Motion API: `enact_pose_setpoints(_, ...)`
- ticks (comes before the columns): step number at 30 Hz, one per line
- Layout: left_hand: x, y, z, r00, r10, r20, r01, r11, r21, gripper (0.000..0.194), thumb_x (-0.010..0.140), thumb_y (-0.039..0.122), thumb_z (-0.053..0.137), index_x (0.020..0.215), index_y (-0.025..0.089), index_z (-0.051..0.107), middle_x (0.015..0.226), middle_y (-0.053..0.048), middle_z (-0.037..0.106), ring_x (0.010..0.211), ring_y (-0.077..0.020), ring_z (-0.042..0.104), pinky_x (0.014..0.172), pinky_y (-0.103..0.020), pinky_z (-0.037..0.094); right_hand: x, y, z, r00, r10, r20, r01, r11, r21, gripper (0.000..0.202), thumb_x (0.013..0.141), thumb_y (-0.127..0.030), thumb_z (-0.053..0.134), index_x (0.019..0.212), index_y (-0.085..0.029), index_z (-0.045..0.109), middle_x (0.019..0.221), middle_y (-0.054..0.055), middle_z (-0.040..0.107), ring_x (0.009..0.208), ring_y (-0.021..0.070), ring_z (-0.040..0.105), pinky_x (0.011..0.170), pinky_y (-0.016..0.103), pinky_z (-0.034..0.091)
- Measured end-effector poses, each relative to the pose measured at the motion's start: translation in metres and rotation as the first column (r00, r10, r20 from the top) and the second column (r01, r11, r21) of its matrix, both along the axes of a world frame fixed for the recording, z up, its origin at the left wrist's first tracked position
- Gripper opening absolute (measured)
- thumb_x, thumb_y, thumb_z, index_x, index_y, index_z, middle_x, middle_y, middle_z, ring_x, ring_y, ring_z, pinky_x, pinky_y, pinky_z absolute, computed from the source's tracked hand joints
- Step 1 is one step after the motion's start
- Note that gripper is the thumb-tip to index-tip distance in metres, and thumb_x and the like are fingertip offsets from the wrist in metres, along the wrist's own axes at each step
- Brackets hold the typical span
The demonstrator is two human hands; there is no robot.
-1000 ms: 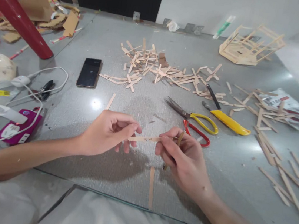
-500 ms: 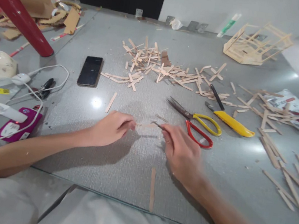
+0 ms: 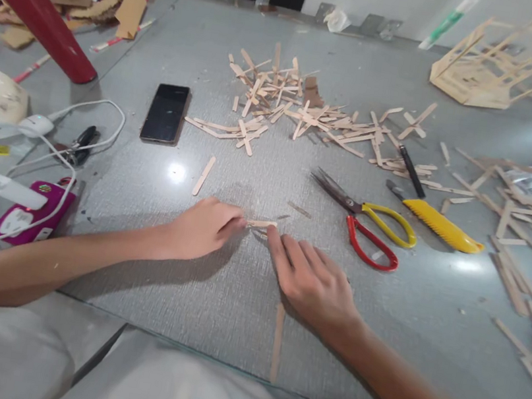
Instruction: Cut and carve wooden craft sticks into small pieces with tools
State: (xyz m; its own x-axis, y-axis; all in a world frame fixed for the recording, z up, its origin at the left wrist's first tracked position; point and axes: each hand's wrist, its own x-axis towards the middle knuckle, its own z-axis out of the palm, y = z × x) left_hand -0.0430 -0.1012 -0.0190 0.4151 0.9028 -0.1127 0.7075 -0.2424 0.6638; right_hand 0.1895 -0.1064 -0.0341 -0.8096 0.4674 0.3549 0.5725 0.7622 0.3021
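Note:
My left hand [image 3: 208,231] is closed in a pinch on the left end of a short wooden craft stick [image 3: 260,224], just above the table. My right hand [image 3: 317,277] has its fingers stretched out, the index fingertip touching the stick's right end; its thumb is hidden. Below the stick is a dark streak, perhaps a shadow. A small dark sliver [image 3: 284,217] and a thin brownish strip [image 3: 299,209] lie just beyond. Another craft stick [image 3: 277,344] lies partly under my right hand, and a shorter stick piece [image 3: 203,175] lies beyond my left hand.
Red-and-yellow-handled scissors [image 3: 360,217] and a yellow utility knife [image 3: 442,226] lie to the right. Cut sticks [image 3: 272,90] are heaped behind. A phone [image 3: 165,113], a purple power block [image 3: 34,211] with cables and a red post [image 3: 39,5] are left; a stick frame [image 3: 505,68] stands back right.
My right hand has let go of the thin dark piece it held, and its fingers have straightened onto the stick's right end. My left hand keeps its pinch. The view has shifted slightly.

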Motion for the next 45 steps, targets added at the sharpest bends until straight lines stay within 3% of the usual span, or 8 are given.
enact_pose_setpoints(10, 0.001, 0.001, 0.001, 1.000, -0.009, -0.018, 0.009, 1.000, 0.021, 0.038, 0.102, 0.024, 0.040, 0.066, 0.017, 0.049, 0.053, 0.004, 0.041, 0.048, -0.0103, 0.035, 0.055, -0.027, 0.023, -0.002, -0.001, -0.002, 0.998, -0.044, -0.045, 0.038, 0.991, -0.131, 0.040, 0.095, -0.004, 0.043, 0.129, -0.011, 0.064, 0.080, 0.007, 0.071, 0.063, 0.0163, 0.054, 0.056, 0.033, 0.039)
enact_pose_setpoints(14, 0.001, 0.001, 0.000, 1.000, -0.017, -0.006, 0.017, 0.999, 0.038, 0.039, 0.102, 0.026, 0.039, 0.065, 0.018, 0.048, 0.052, 0.004, 0.041, 0.047, -0.0099, 0.035, 0.053, -0.027, 0.022, -0.003, -0.001, -0.002, 0.991, -0.089, -0.097, 0.063, 0.968, -0.245, 0.043, 0.097, -0.006, 0.042, 0.134, -0.015, 0.062, 0.080, 0.007, 0.070, 0.064, 0.0168, 0.055, 0.056, 0.033, 0.039)
enact_pose_setpoints(21, 0.001, 0.003, 0.000, 0.999, -0.046, -0.008, 0.047, 0.997, 0.062, 0.039, 0.101, 0.027, 0.040, 0.063, 0.019, 0.043, 0.052, 0.005, 0.036, 0.048, -0.0097, 0.030, 0.053, -0.028, 0.022, -0.010, -0.006, 0.006, 0.994, -0.105, -0.005, 0.102, 0.976, -0.193, 0.041, 0.098, -0.007, 0.039, 0.126, -0.013, 0.067, 0.079, 0.009, 0.070, 0.060, 0.0166, 0.050, 0.051, 0.032, 0.036)
enact_pose_setpoints(27, 0.000, 0.005, 0.000, 0.996, -0.089, 0.015, 0.087, 0.991, 0.098, 0.040, 0.100, 0.026, 0.040, 0.061, 0.019, 0.041, 0.051, 0.005, 0.033, 0.047, -0.0095, 0.027, 0.053, -0.027, 0.021, -0.016, -0.010, 0.009, 0.982, -0.178, -0.066, 0.149, 0.937, -0.316, 0.043, 0.098, -0.009, 0.036, 0.126, -0.013, 0.068, 0.083, 0.012, 0.070, 0.058, 0.0172, 0.048, 0.047, 0.033, 0.034)
enact_pose_setpoints(34, -0.002, 0.006, -0.002, 0.998, -0.067, -0.007, 0.067, 0.995, 0.072, 0.041, 0.100, 0.026, 0.042, 0.060, 0.017, 0.047, 0.052, 0.003, 0.044, 0.049, -0.0099, 0.037, 0.055, -0.026, 0.025, -0.012, -0.006, 0.006, 0.994, -0.108, -0.017, 0.105, 0.988, -0.115, 0.037, 0.096, -0.005, 0.042, 0.125, -0.011, 0.065, 0.072, 0.006, 0.065, 0.060, 0.0165, 0.050, 0.052, 0.032, 0.035)
enact_pose_setpoints(39, -0.004, 0.006, 0.000, 0.998, -0.051, 0.035, 0.050, 0.998, 0.025, 0.034, 0.097, 0.023, 0.046, 0.066, 0.016, 0.058, 0.055, 0.001, 0.053, 0.051, -0.0106, 0.045, 0.056, -0.025, 0.029, -0.008, -0.002, 0.004, 0.997, -0.063, -0.053, 0.064, 0.998, 0.018, 0.027, 0.099, -0.013, 0.051, 0.118, -0.011, 0.070, 0.076, 0.005, 0.070, 0.061, 0.0150, 0.051, 0.057, 0.032, 0.035)
enact_pose_setpoints(45, -0.004, 0.008, 0.007, 0.998, -0.030, 0.061, 0.036, 0.995, -0.096, 0.035, 0.097, 0.025, 0.045, 0.065, 0.015, 0.058, 0.054, 0.002, 0.052, 0.051, -0.0098, 0.044, 0.055, -0.023, 0.029, -0.005, 0.000, 0.002, 0.995, -0.005, -0.097, 0.008, 0.999, 0.035, 0.031, 0.096, -0.008, 0.050, 0.118, -0.013, 0.072, 0.089, 0.006, 0.075, 0.067, 0.0152, 0.052, 0.058, 0.033, 0.036)
